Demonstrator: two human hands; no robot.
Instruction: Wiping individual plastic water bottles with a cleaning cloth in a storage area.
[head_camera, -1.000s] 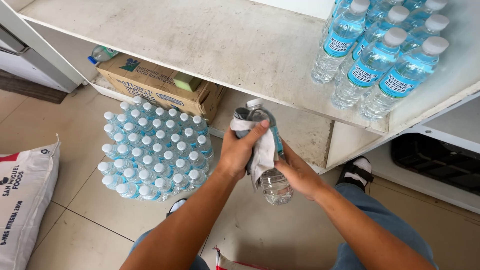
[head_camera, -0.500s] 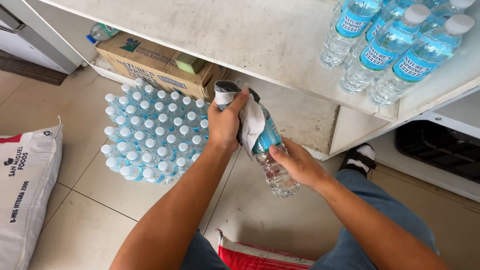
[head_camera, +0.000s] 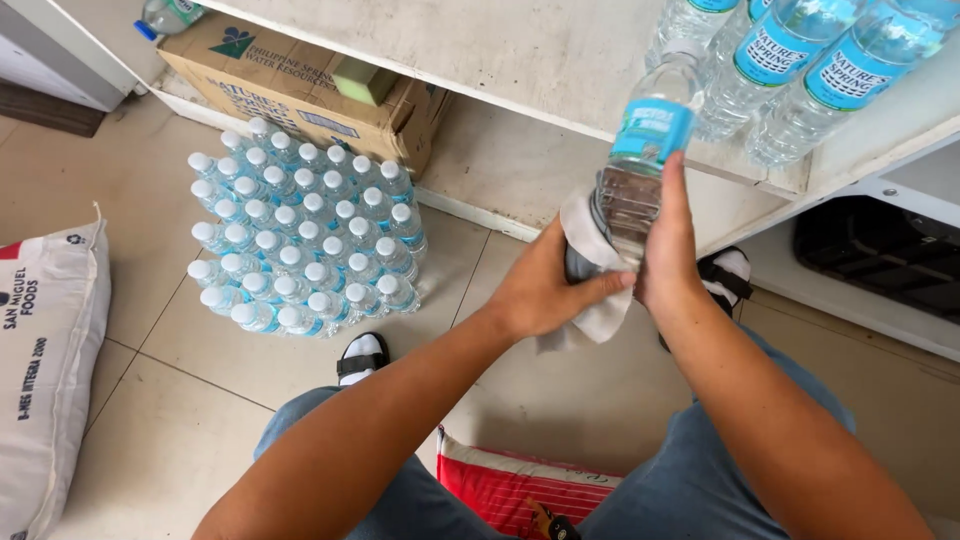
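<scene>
While right hand (head_camera: 668, 262) clamps clear plastic water bottle with blue label (head_camera: 640, 150) at mid-body, fingers wrapped, left hand (head_camera: 545, 290) pinches white cloth (head_camera: 590, 275) against bottle base. Bottle upright, in front of white shelf edge (head_camera: 560, 100), just below standing bottles (head_camera: 800, 70). Judgement: full, moderately heavy, thin wall flexes, slick where damp; grip ribbed waist under label. White cap on. Shrink-wrapped pack of bottles (head_camera: 300, 240) on floor, well apart.
</scene>
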